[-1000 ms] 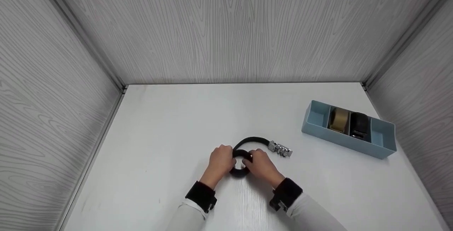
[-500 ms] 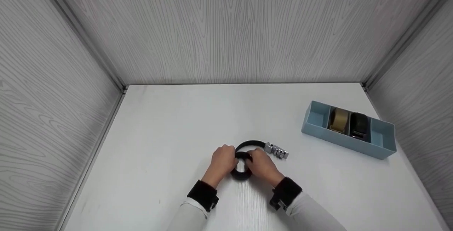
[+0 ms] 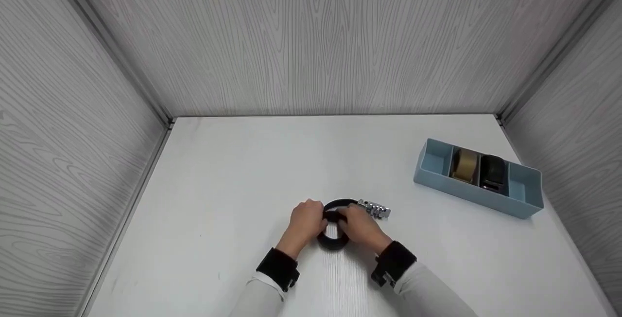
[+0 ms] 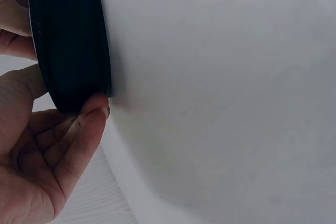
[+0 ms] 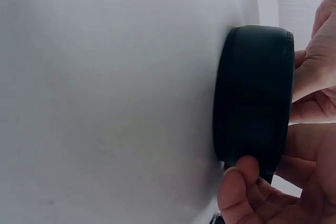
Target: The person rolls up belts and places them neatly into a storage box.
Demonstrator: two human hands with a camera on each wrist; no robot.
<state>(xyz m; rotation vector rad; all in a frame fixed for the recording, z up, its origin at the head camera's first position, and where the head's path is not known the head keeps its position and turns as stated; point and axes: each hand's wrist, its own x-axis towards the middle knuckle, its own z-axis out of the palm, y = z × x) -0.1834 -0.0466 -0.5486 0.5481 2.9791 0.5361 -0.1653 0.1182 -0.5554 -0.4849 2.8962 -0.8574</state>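
A black belt (image 3: pixel 333 244) stands on edge on the white table, coiled into a ring, with its loose end curving behind the coil to a silver buckle (image 3: pixel 378 209). My left hand (image 3: pixel 305 222) pinches the coil's left side between thumb and fingers. On the opposite side my right hand (image 3: pixel 361 225) pinches it too, thumb inside the ring, and partly covers the strap near the buckle. In the left wrist view the coiled belt (image 4: pixel 71 40) shows its broad outer face. The right wrist view has the same belt (image 5: pixel 254 98) with fingertips at its lower edge.
A light-blue divided box (image 3: pixel 474 194) sits at the right of the table. Its middle compartments hold a tan coil (image 3: pixel 465 165) and a black coil (image 3: pixel 492 171). Grey wood-grain panels (image 3: pixel 311 40) enclose the table at the back and sides.
The buckle has slid left towards the hands, and the loose strap behind the coil has become shorter. Both hands have stayed on the coil, which has shifted slightly nearer the person.
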